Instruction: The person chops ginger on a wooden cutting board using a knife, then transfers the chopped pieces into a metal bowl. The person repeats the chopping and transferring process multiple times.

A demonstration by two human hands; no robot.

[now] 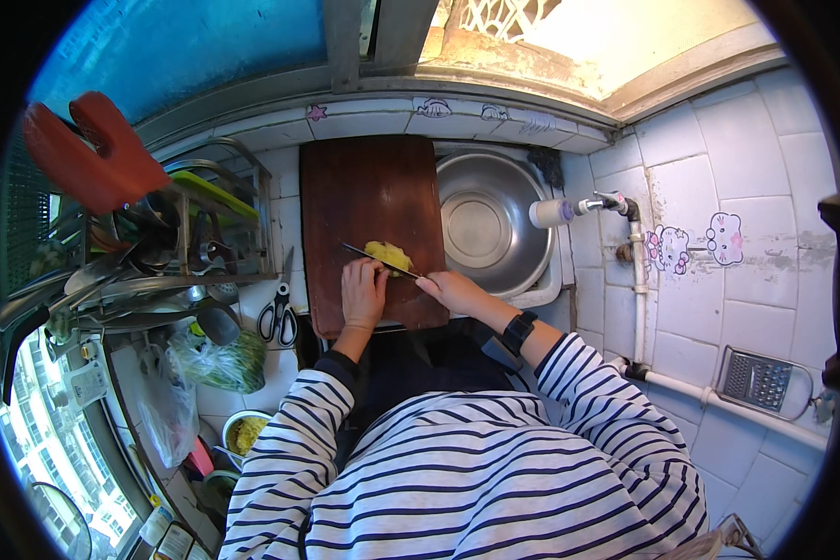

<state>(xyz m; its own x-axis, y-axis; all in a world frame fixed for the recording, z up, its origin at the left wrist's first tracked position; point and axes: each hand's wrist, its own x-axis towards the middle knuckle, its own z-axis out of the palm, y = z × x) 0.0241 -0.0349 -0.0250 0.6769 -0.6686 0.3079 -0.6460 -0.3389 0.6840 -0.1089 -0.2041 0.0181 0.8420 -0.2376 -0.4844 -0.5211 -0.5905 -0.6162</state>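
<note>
A dark brown wooden cutting board (371, 182) lies before me, with a small heap of chopped yellow food (386, 253) near its front half. My right hand (449, 291) grips the handle of a kitchen knife (376, 258). Its narrow blade points to the upper left and lies along the near side of the heap. My left hand (364, 292) rests on the board just below the blade, fingers bunched and bent. A bit of yellow shows by its thumb, but whether the fingers hold a piece is hidden.
Right of the board is a steel basin (542, 245) in the sink, under a tap (605, 201) with a filter. Black-handled scissors (278, 318) lie left, beside a crowded utensil rack (182, 238). Bagged green vegetables (231, 360) and a bowl of yellow food (245, 432) stand nearer me.
</note>
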